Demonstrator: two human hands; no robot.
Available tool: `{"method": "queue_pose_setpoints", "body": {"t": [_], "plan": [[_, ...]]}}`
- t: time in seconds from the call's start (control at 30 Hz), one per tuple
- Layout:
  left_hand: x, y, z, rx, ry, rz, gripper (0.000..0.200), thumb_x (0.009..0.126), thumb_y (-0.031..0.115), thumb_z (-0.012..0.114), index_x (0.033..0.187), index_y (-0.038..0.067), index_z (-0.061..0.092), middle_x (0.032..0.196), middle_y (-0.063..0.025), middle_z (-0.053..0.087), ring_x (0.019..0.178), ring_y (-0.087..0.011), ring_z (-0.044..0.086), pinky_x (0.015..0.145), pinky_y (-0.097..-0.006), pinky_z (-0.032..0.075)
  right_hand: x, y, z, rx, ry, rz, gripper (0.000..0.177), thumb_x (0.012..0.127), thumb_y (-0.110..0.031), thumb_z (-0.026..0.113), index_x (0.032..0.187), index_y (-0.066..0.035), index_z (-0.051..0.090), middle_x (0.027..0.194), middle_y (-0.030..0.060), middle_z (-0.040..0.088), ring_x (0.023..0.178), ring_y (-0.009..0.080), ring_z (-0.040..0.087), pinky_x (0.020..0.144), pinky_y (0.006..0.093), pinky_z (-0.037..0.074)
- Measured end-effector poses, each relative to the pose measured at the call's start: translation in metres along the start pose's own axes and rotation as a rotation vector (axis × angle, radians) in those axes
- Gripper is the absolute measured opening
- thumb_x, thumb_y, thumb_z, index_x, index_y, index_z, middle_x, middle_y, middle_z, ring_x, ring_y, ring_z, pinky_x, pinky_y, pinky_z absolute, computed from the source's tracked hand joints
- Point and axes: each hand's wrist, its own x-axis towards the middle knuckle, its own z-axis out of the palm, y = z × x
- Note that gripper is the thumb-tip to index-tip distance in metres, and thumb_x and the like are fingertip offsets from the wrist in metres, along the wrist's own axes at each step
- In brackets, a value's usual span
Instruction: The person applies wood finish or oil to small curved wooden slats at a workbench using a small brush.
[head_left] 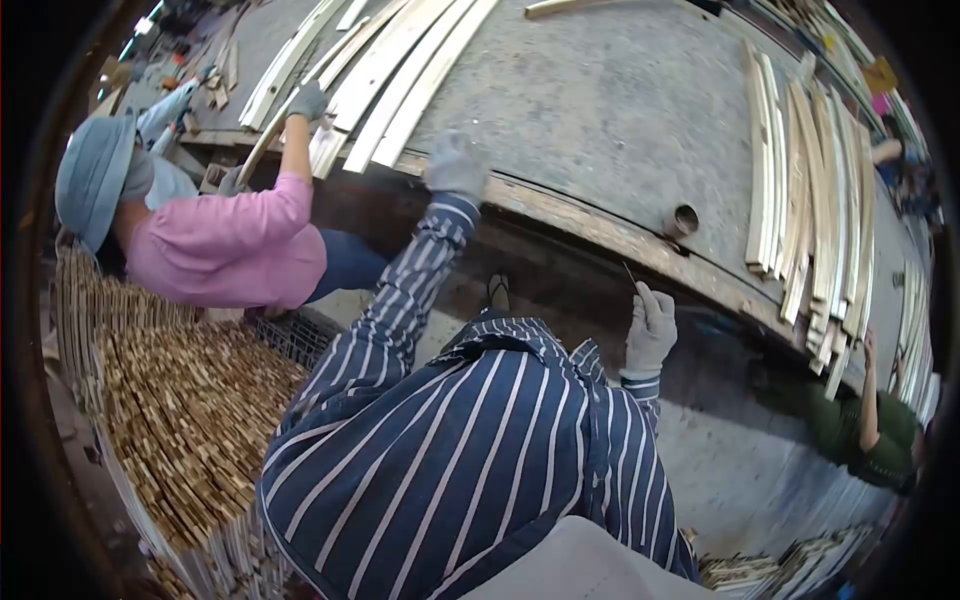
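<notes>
From where I stand, the person in the striped shirt leans over the near edge of the big grey table (600,100), both hands in pale work gloves. The left hand (455,165) is laid over the near ends of a fan of long pale wooden slats (400,80) that juts past the table's edge. Only the back of the glove shows, so I cannot tell whether the fingers grip a slat or just press on it. The right hand (650,328) is held below the edge, curled into a fist around a thin dark sliver (630,276) that sticks up out of it; what that sliver is, I can't make out. The slats look light, stiff along their length but thin enough to bow and whip if lifted by one end. I would take them near the middle, or at both ends, and the rough sawn edges make the gloves sensible. A co-worker's gloved hand (308,100) holds the same fan further along the edge. A second batch of slats (810,200) lies toward the table's far right side, with a small round tin (685,220) between the two batches, close to the edge. Stacks of short wood pieces (190,420) stand on the floor to the left. I can read no label or writing anywhere.
</notes>
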Motion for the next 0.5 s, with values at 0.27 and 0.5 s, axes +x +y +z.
{"method": "queue_pose_setpoints", "body": {"t": [0.27, 0.5], "plan": [[0.115, -0.130, 0.036, 0.284, -0.482, -0.331, 0.065, 0.075, 0.034, 0.072, 0.130, 0.007, 0.049, 0.122, -0.0139, 0.056, 0.116, -0.0297, 0.054, 0.097, -0.0444, 0.041, 0.089, -0.057, 0.093, 0.041, -0.085, -0.082, 0.022, 0.085, -0.008, 0.066, 0.106, -0.011, 0.070, 0.088, 0.0091, 0.063, 0.078, 0.0249, 0.063, 0.068, 0.0322, 0.049], [0.086, -0.172, 0.091, -0.983, -0.922, -0.342, 0.043, 0.068, 0.023, 0.078, 0.095, -0.007, 0.063, 0.083, -0.0151, 0.066, 0.069, -0.0219, 0.066, 0.057, -0.0364, 0.055, 0.109, -0.075, 0.128, 0.051, -0.192, -0.025, 0.021, 0.086, -0.010, 0.065, 0.106, -0.011, 0.070, 0.086, 0.0092, 0.062, 0.075, 0.0257, 0.061, 0.066, 0.0334, 0.048]]}}
